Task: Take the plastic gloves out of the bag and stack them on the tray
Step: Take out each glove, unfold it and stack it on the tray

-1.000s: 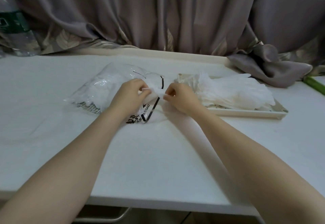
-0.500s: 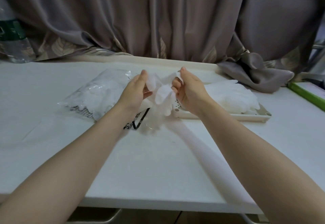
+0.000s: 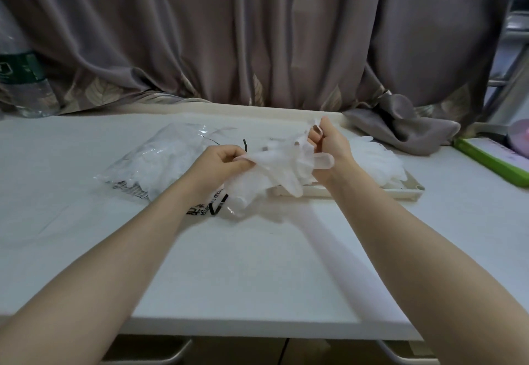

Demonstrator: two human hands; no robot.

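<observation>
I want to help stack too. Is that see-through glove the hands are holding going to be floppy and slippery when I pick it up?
Probably very floppy: the glove sags and crumples between the left hand and right hand. It looks thin and see-through, so likely very light. It may be a bit slippery, since both hands pinch it to keep hold.

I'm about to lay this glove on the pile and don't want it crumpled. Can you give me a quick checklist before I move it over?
1. Glove held by both hands: ok, left hand pinches one edge, right hand the other.
2. Glove spread flat: not ok, it is bunched between the hands.
3. Only one glove held: cannot tell, the layers are translucent.
4. Tray within reach: ok, just beyond the right hand.
5. Pile sits on the tray: ok.
6. Bag out of the way: ok, lying to the left.
</observation>
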